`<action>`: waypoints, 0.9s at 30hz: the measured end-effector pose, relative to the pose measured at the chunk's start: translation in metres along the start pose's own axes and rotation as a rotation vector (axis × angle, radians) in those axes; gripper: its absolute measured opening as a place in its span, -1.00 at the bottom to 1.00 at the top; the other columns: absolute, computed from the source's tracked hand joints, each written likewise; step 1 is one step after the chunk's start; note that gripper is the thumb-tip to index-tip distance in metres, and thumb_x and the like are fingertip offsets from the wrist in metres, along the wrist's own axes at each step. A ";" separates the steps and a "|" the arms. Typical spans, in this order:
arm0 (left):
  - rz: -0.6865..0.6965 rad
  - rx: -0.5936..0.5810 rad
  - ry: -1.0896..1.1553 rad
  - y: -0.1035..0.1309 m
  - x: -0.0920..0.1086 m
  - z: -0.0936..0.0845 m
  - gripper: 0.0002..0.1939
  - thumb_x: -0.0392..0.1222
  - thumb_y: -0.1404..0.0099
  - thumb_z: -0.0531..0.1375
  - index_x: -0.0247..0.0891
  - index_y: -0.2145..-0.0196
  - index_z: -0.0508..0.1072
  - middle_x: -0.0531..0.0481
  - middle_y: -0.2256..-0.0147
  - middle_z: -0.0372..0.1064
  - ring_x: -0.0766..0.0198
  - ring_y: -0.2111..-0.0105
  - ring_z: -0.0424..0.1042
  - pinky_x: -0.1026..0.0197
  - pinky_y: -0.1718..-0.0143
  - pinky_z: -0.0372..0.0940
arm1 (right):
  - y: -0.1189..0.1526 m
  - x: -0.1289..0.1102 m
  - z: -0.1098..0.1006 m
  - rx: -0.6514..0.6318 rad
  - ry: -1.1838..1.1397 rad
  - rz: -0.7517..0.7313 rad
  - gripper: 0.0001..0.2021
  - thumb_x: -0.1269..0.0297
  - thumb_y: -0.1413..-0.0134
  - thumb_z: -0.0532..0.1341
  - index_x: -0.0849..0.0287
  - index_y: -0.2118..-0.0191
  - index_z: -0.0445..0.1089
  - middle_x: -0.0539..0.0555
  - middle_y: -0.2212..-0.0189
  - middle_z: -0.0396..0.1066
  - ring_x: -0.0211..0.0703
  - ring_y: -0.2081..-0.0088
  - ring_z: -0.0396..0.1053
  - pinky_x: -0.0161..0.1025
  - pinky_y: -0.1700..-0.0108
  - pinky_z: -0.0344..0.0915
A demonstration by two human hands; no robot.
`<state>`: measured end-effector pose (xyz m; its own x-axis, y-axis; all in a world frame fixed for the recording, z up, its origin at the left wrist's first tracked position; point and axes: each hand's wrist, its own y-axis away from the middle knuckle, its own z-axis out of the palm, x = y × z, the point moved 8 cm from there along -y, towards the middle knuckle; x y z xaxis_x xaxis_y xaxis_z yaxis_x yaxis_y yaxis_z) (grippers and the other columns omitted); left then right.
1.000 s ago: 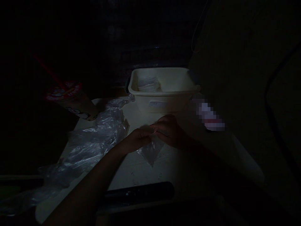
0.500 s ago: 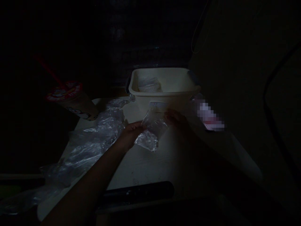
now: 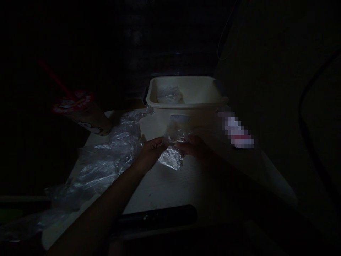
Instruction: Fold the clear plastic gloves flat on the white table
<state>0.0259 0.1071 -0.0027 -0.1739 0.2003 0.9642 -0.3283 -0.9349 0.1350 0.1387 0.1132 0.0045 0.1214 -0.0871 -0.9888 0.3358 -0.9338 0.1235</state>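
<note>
The view is very dark. A crumpled clear plastic bag (image 3: 172, 158) is held over the white table (image 3: 160, 188), in front of the basin. My left hand (image 3: 153, 149) pinches its left side between thumb and fingers. On its right side, my right hand (image 3: 193, 145) has its fingers closed at the plastic, though shadow dims them. Behind the hands stands a cream plastic basin (image 3: 186, 106) with a pale label on its front. Inside it, at the left, lies folded clear plastic (image 3: 169, 95).
More crumpled clear plastic (image 3: 101, 170) spreads along the table's left side. A lidded drink cup (image 3: 89, 119) with a red straw leans at the back left. A dark long object (image 3: 160, 217) lies at the front edge. A blurred pinkish item (image 3: 237, 131) is at right.
My right hand has moved left and slightly down, closer to my left hand. The bag between them is more bunched, and my left hand has shifted slightly right.
</note>
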 end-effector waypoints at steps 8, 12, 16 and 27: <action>-0.081 -0.092 0.093 0.000 -0.005 0.006 -0.72 -0.15 0.04 0.22 -0.35 0.35 0.42 -0.01 0.51 0.41 0.29 0.51 0.37 0.22 0.39 0.23 | 0.003 -0.009 0.003 -0.029 0.130 -0.096 -0.79 0.26 0.19 0.13 0.21 0.69 0.19 -0.10 0.76 0.18 -0.39 0.67 0.15 -0.40 0.60 0.10; -0.090 -0.050 0.073 0.000 -0.006 0.002 -0.73 -0.14 0.10 0.25 -0.33 0.40 0.44 0.01 0.53 0.41 0.28 0.51 0.37 0.19 0.37 0.23 | 0.002 -0.009 0.000 0.019 0.150 -0.088 -0.78 0.26 0.20 0.13 0.21 0.70 0.18 -0.11 0.78 0.15 -0.40 0.68 0.13 -0.41 0.61 0.08; -0.071 -0.006 0.102 0.001 -0.005 0.000 -0.75 -0.15 0.10 0.25 -0.33 0.42 0.43 0.03 0.55 0.40 0.31 0.53 0.36 0.22 0.39 0.23 | 0.002 -0.014 0.002 -0.025 0.176 -0.104 -0.74 0.29 0.13 0.08 0.22 0.73 0.18 -0.10 0.78 0.15 -0.41 0.68 0.14 -0.42 0.58 0.09; -0.058 0.009 0.106 0.002 -0.003 0.001 -0.78 -0.16 0.10 0.24 -0.32 0.45 0.43 0.06 0.56 0.37 0.35 0.55 0.33 0.28 0.45 0.20 | 0.005 -0.006 0.001 -0.001 0.097 -0.039 -0.81 0.23 0.23 0.15 0.26 0.48 0.32 -0.07 0.70 0.23 -0.37 0.65 0.18 -0.41 0.62 0.08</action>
<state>0.0268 0.1041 -0.0054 -0.2520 0.2835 0.9253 -0.3321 -0.9234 0.1925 0.1388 0.1090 0.0109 0.1978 -0.0165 -0.9801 0.3428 -0.9356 0.0849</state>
